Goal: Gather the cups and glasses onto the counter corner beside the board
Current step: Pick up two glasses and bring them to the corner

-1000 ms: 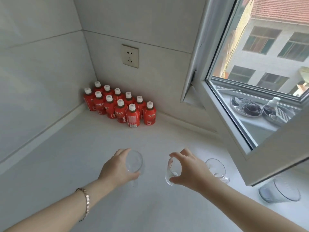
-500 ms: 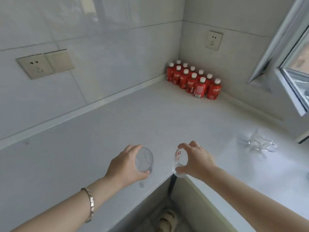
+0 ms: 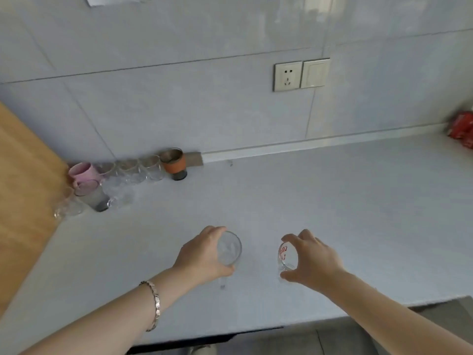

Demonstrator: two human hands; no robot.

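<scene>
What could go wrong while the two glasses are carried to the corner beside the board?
1. The left hand and right hand each hold a clear glass by fingertip grip; one might slip.
2. The cups by the wooden board stand crowded; setting down another could knock the pink cup or its neighbours.

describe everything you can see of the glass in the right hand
The glass is small, clear and looks like real glass, with red printed markings on its side that are too blurred to read. It appears empty. The right hand grips it from the side, thumb below and fingers curled over the top, so it is tilted with its mouth turned leftward. It is held over the pale counter; whether it touches the surface is unclear.
</scene>
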